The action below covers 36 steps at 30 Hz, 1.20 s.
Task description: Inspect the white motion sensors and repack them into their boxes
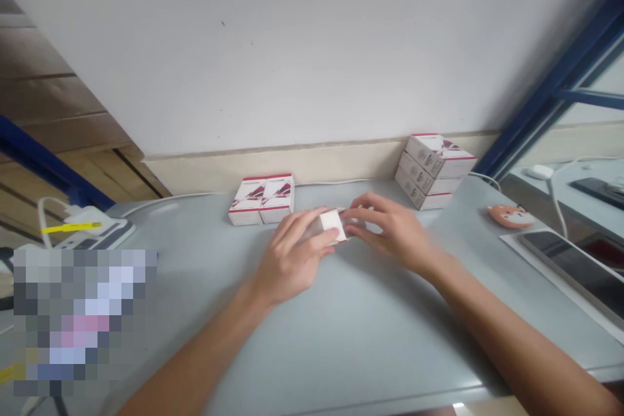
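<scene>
soft light; right hand (pixel 390 227) slightly blurred; glare on table edge (pixel 453 394).

Orange animal-faced object (pixel 511 216), dark flat device (pixel 575 263) on white sheet (pixel 550 272), power strip (pixel 117 233), blue frame (pixel 546 92)

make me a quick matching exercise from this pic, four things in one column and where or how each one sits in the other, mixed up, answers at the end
Column 1
1. White box being handled
2. Boxes left of the hands
3. Boxes right of the hands
4. Orange item

Column 2
A. Stacked three high
B. Near the dark flat device
C. Between the left hand and the right hand
D. Two, side by side

Pairs: 1-C, 2-D, 3-A, 4-B
</scene>
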Tool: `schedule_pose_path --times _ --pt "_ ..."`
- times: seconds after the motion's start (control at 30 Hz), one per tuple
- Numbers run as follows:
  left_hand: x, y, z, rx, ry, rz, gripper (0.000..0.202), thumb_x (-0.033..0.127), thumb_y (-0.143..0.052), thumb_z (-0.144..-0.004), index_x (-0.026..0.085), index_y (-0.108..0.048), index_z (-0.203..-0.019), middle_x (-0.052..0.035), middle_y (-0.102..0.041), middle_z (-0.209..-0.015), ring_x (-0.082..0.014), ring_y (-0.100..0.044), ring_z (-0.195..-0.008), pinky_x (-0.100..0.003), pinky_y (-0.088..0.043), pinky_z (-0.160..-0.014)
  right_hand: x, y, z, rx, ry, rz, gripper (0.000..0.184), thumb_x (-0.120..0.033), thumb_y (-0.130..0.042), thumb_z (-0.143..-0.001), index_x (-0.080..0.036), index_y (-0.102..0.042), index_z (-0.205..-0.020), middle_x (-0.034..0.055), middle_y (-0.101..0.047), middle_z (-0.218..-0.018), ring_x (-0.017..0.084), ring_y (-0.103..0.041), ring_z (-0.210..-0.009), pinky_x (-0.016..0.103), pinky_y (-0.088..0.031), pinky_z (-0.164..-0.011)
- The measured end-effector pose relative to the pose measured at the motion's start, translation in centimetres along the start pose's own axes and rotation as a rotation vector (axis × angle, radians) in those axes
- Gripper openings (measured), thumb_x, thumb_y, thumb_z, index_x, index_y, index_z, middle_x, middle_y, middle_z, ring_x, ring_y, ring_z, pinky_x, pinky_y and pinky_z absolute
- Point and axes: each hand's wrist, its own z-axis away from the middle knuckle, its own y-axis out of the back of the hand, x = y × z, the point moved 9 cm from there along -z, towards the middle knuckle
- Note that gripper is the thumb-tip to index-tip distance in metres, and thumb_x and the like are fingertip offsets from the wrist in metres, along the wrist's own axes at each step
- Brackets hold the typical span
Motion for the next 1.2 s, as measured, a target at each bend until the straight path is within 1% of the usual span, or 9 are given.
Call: schedule_pose_path --times 0.17,0.33,0.43,0.6,0.73,0.83,0.97,1.13,1.2 --pt "-0.3 -0.7 -0.1 -0.046 0.009 -0.039 0.041 0.007 -0.075 -0.092 0.027 -0.067 -0.126 -0.0138 -0.07 -0.139 -0.026 -0.071 -0.12 -0.045 -0.061 -0.099 -0.2 -1.4 0.1 0.058 0.003 0.306 0.014 -0.02 -0.067 -0.101 -0.027 -0.076 -0.107 0.0032 -0.074 -0.105 0.021 -0.065 -0.088 0.035 -0.041 -0.072" --pt "-1.3 -1.2 -0.3 -0.102 0.046 -0.04 0.039 0.014 -0.072 -0.097 0.03 -0.068 -0.133 -0.0102 -0.072 -0.139 -0.0249 -0.073 -0.122 -0.043 -0.06 -0.103 1.2 -1.5 -0.2 0.046 -0.045 0.274 0.013 -0.017 -0.064 -0.1 -0.024 -0.075 -0.1 0.0063 -0.075 -0.106 0.024 -0.066 -0.092 0.036 -0.041 -0.072" --pt "-2.1 -1.0 -0.1 -0.11 0.097 -0.023 0.041 0.017 -0.072 -0.097 0.033 -0.068 -0.135 -0.0083 -0.073 -0.139 -0.0243 -0.073 -0.123 -0.042 -0.059 -0.106 3.8 -0.4 -0.1 0.052 -0.165 0.054 0.013 -0.02 -0.061 -0.1 -0.026 -0.073 -0.1 0.0064 -0.074 -0.11 0.024 -0.067 -0.092 0.035 -0.044 -0.072" --pt "-4.2 -0.4 0.8 -0.031 0.354 0.093 0.042 0.027 -0.076 -0.096 0.035 -0.069 -0.137 -0.005 -0.072 -0.141 -0.0245 -0.072 -0.126 -0.04 -0.058 -0.11 5.4 0.2 0.0 0.056 -0.263 -0.689 0.015 -0.04 -0.062 -0.103 -0.025 -0.062 -0.1 0.0074 -0.072 -0.123 0.024 -0.067 -0.11 0.038 -0.052 -0.091" --pt "-5.3 -0.4 1.2 0.016 0.544 0.25 0.043 0.036 -0.078 -0.094 0.032 -0.07 -0.136 -0.006 -0.075 -0.134 -0.0255 -0.073 -0.123 -0.039 -0.059 -0.108 4.9 -0.2 -0.2 0.157 -0.371 -1.04 0.025 -0.047 -0.067 -0.101 -0.025 -0.056 -0.096 -0.0001 -0.071 -0.095 0.017 -0.063 -0.086 0.033 -0.053 -0.083" --pt "-6.0 -0.5 1.2 0.002 0.638 0.336 0.045 0.039 -0.079 -0.093 0.031 -0.07 -0.136 -0.0066 -0.074 -0.137 -0.0266 -0.071 -0.126 -0.04 -0.058 -0.109 5.9 0.0 0.2 0.303 -0.478 -1.181 0.023 -0.042 -0.074 -0.095 -0.026 -0.057 -0.095 -0.005 -0.064 -0.079 0.015 -0.061 -0.075 0.033 -0.057 -0.08" --pt "-6.6 -0.5 1.4 0.002 0.681 0.391 0.048 0.039 -0.079 -0.093 0.029 -0.067 -0.138 -0.0088 -0.071 -0.139 -0.0265 -0.068 -0.129 -0.04 -0.055 -0.111 9.3 0.5 1.5 0.501 -0.692 -1.278 0.022 -0.03 -0.079 -0.081 -0.025 -0.058 -0.087 -0.0031 -0.066 -0.085 0.017 -0.066 -0.075 0.033 -0.065 -0.066" --pt "-6.9 -0.5 2.6 0.283 0.595 0.447 0.048 0.034 -0.08 -0.092 0.028 -0.051 -0.13 -0.0111 -0.058 -0.142 -0.0224 -0.064 -0.129 -0.041 -0.054 -0.11 12.1 1.3 2.8 0.667 -0.837 -1.374 0.018 -0.018 -0.074 -0.073 -0.024 -0.061 -0.085 -0.0006 -0.072 -0.086 0.015 -0.069 -0.071 0.024 -0.063 -0.055" --pt "-7.3 -1.8 3.3 0.293 0.623 0.499 0.047 0.035 -0.078 -0.093 0.03 -0.045 -0.126 -0.0114 -0.052 -0.147 -0.0216 -0.06 -0.134 -0.043 -0.052 -0.113 12.3 1.5 2.8 0.696 -0.844 -1.406 0.016 -0.018 -0.072 -0.076 -0.024 -0.06 -0.085 -0.0002 -0.074 -0.086 0.015 -0.071 -0.072 0.023 -0.064 -0.058"
